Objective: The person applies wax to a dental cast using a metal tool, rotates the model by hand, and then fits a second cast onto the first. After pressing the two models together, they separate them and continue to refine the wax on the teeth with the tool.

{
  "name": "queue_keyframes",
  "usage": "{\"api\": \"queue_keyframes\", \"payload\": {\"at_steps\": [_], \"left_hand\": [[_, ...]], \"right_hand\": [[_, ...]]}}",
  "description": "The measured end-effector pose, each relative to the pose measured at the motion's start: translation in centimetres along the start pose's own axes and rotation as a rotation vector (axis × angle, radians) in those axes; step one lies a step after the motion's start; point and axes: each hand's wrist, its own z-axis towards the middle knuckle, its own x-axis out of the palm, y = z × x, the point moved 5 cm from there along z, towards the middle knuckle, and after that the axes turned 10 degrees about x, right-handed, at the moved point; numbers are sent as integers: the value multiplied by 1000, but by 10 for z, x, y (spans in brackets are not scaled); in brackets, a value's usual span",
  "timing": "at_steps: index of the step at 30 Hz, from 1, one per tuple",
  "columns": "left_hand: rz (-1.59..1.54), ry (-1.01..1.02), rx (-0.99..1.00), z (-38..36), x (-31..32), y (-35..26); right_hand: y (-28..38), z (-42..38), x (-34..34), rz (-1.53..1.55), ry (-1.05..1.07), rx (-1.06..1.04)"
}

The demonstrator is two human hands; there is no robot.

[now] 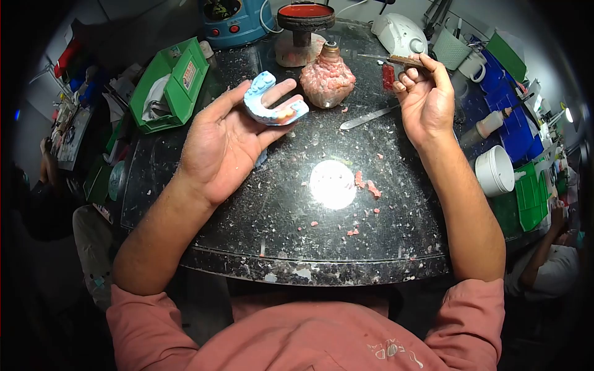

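My left hand point(226, 133) is raised over the left side of the black bench, palm up. It holds a light-blue, horseshoe-shaped dental model point(263, 105) between thumb and fingers; a patch of pink and yellowish material shows on its near right arm. At the upper right, my right hand point(427, 99) pinches the brown handle of a thin metal wax carving tool point(402, 60), its tip pointing left. Between the hands stands a wax-caked burner point(328, 77) with a metal neck. A flat metal spatula blade point(368, 117) lies on the bench near my right hand.
Pink wax scraps point(368, 184) lie scattered on the speckled bench point(284, 216). A green bin point(170, 86) stands at left, near a blue machine point(235, 25). On the right are a white jar point(495, 171) and blue trays point(504, 93). Other people sit at both sides.
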Motion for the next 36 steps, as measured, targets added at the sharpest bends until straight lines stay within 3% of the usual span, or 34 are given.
{"api": "queue_keyframes", "payload": {"at_steps": [3, 11, 19, 25, 28, 31, 33, 36], "left_hand": [[-72, -62, 0, 0, -7, 1], [173, -123, 76, -4, 2, -3], [270, -166, 231, -3, -1, -18], [228, -202, 289, -3, -3, -21], [227, -192, 302, -3, -3, -22], [292, -213, 320, -5, 0, -24], [393, -226, 318, -6, -1, -26], [456, -226, 313, -6, 0, -24]], "right_hand": [[2, 1, -1, 10, -3, -3], [7, 2, 1, 17, 24, -13], [29, 12, 63, -583, 173, -380], [28, 20, 80, -726, 153, -496], [26, 25, 76, -733, 131, -493], [21, 29, 59, -539, 73, -307], [8, 19, 39, -109, -18, -60], [-4, -2, 18, -57, -16, 3]]}}
